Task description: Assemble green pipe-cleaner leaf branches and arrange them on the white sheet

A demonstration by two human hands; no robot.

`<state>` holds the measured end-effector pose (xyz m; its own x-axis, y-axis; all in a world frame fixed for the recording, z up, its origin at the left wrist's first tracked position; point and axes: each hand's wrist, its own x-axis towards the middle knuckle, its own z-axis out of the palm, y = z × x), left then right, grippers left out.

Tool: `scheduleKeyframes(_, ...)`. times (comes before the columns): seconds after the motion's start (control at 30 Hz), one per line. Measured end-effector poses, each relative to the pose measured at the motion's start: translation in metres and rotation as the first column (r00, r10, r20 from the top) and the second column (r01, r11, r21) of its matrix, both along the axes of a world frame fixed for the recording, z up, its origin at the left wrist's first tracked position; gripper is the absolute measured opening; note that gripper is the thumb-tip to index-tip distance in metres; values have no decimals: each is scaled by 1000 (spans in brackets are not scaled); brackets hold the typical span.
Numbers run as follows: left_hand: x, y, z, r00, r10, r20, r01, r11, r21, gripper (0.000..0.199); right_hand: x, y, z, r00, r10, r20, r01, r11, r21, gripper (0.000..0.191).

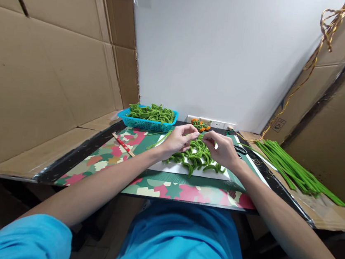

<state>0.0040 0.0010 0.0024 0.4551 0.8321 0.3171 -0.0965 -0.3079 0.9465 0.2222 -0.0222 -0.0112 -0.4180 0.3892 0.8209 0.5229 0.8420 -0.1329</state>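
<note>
My left hand [181, 139] is raised over the middle of the table, thumb and fingertips pinched together; what it grips, if anything, is too small to name. Close by on the right, my right hand [220, 148] is also closed in a pinch, its fingertips turned toward the left ones with a small gap between. Something small and green shows between and behind the fingertips. Below both hands, many curved fuzzy green pieces [190, 167] lie on a white sheet [164, 168]. Small orange pieces with green stems [203, 126] lie behind the hands.
A blue basket [145, 124] heaped with green curved pieces stands at the back left. Red chopsticks [123, 144] lie at left. Black-handled scissors [240, 149] are right of my right hand. Long green stems [299, 169] lie at far right. Cardboard walls [42, 69] flank the table.
</note>
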Motion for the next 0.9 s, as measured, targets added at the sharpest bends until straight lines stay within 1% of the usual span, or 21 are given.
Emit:
scheduleKeyframes(0.13, 1, -1, 0, 1000, -16, -5, 16, 999, -27, 43, 0, 2, -1, 1000, -3, 3, 3, 1000, 3, 12)
scheduleKeyframes(0.3, 0, -1, -2, 999, -33, -37, 31, 998, -51, 42, 2, 3, -2, 999, 16, 47, -17, 999, 27, 11)
scheduleKeyframes(0.57, -1, 2, -2, 998, -41, -40, 41, 999, -13, 37, 4, 3, 0, 996, 9, 92, -16, 997, 71, 14)
scheduleKeyframes(0.73, -1, 0, -1, 998, -30, -49, 31, 999, 18, 35, 3, 4, 0, 997, 21, 72, -27, 996, 82, 13)
scheduleKeyframes(0.9, -2, 0, 1, 999, -7, -35, 8, 999, 43, 39, 1, 2, 1, 997, 59, 41, -62, 995, 84, 13)
